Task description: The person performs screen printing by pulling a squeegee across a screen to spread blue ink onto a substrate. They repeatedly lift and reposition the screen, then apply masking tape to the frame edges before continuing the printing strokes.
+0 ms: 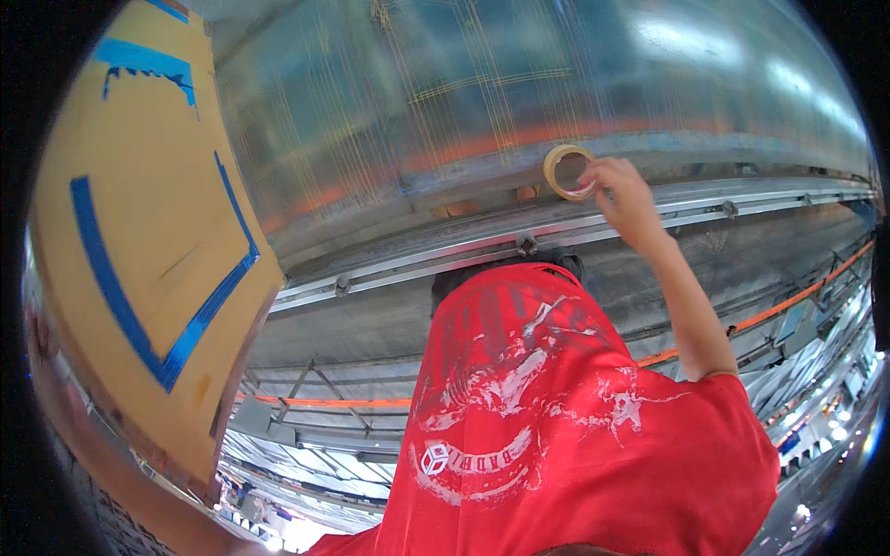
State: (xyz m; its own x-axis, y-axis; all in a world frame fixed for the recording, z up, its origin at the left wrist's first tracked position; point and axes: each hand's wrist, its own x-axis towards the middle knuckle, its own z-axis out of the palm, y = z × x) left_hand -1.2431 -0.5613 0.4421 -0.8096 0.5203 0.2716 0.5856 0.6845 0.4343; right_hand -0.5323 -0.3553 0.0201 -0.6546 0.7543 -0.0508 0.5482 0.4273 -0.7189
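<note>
While the right hand (pixel 626 196) is pinching one tape roll (pixel 552 173) beyond the metal rail (pixel 389 275), it is apparently handling tape, the next move calling for a steady grip. At left, one tan board (pixel 148 218) is bearing three joined blue strips (pixel 108 269) nearby; I cannot tell what the left hand is holding.

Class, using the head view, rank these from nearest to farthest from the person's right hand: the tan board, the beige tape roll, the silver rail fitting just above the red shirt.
1. Tape roll: in the right hand, held by the fingers.
2. Rail fitting: left of the hand, lower in the picture.
3. Tan board: far left.
</note>
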